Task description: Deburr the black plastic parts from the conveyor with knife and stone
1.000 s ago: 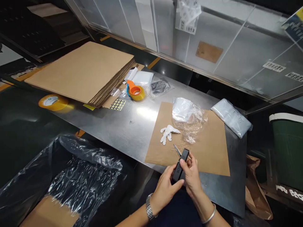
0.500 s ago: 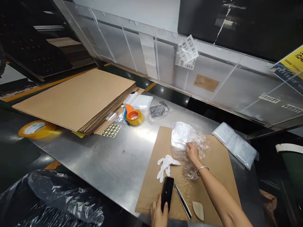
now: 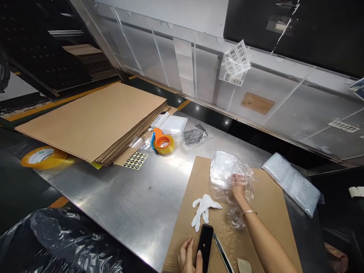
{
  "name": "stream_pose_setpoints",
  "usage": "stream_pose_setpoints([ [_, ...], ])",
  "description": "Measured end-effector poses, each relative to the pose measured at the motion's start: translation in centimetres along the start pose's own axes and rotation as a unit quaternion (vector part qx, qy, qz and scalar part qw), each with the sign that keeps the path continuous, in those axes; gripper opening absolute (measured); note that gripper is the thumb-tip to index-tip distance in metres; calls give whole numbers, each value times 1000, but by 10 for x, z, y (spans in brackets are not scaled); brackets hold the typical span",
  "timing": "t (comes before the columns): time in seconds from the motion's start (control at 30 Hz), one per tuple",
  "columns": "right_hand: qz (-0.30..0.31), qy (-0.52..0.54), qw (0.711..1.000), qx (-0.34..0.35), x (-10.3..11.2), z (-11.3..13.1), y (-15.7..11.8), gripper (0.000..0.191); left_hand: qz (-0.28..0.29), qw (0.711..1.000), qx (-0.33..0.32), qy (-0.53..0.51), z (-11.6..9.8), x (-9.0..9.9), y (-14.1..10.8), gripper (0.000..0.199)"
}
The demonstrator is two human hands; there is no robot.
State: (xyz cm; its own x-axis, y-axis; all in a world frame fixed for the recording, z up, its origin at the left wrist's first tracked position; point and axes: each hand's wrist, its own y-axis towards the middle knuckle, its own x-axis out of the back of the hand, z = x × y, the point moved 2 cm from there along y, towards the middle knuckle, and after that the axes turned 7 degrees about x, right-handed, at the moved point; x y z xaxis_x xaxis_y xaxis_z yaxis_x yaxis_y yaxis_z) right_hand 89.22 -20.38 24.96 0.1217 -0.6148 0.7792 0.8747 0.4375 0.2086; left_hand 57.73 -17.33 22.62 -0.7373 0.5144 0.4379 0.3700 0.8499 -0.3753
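Observation:
My right hand (image 3: 238, 185) has its fingers curled on a clear plastic bag (image 3: 220, 168) in a crumpled pile; its fingertips are partly behind the film. At the bottom, my left hand (image 3: 189, 258) has its fingers spread beside a long black object (image 3: 205, 246) with a small round dot, its thumb against the left side. A slim utility knife (image 3: 222, 252) lies just right of that object. Above it is a white glove (image 3: 204, 211). All of these rest on a brown cardboard sheet (image 3: 270, 216).
Stacked cardboard (image 3: 91, 117) fills the left of the metal table (image 3: 136, 212). Nearby are an orange tape dispenser (image 3: 162, 142), a sticker sheet (image 3: 135, 160) and a wrapped grey item (image 3: 196, 134). A plastic-wrapped pack (image 3: 292, 182) lies at right. Clear panels (image 3: 207, 72) stand behind.
The view has shifted, so table items appear lower and slightly right. My left fingers have spread away from the black object. My right hand stays at the plastic bag.

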Motion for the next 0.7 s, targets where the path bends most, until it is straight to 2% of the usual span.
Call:
stream_pose_setpoints([
  [0.07, -11, 0, 999, 40, 17, 10, -27, 22, 88, 987, 45, -127, -24, -7, 4, 41],
  [0.1, -14, 1, 998, 58, 25, 16, -44, 20, 146, 969, 77, -182, -38, -13, 5, 43],
  [0.13, -12, 5, 997, 74, 32, 25, -61, 20, 212, 940, 125, -236, -53, -19, 6, 47],
  [0.17, -5, 10, 996, 90, 38, 34, -80, 21, 254, 904, 171, -298, -67, -25, 7, 50],
  [0.27, 40, 33, 990, 131, 48, 67, -132, 22, 327, 776, 282, -461, -105, -41, 11, 49],
  [0.3, 57, 43, 987, 141, 50, 77, -147, 21, 335, 764, 289, -471, -112, -44, 12, 45],
  [0.4, 97, 78, 981, 151, 58, 100, -178, 21, 349, 754, 310, -462, -119, -46, 13, 37],
  [0.47, 111, 107, 978, 137, 67, 104, -188, 22, 351, 755, 320, -452, -116, -41, 10, 36],
  [0.6, 97, 151, 983, 38, 88, 87, -183, 28, 363, 762, 326, -427, -107, -22, 0, 45],
  [0.7, 146, 199, 969, -32, 91, 72, -172, 29, 406, 773, 312, -374, -106, -10, -9, 50],
])
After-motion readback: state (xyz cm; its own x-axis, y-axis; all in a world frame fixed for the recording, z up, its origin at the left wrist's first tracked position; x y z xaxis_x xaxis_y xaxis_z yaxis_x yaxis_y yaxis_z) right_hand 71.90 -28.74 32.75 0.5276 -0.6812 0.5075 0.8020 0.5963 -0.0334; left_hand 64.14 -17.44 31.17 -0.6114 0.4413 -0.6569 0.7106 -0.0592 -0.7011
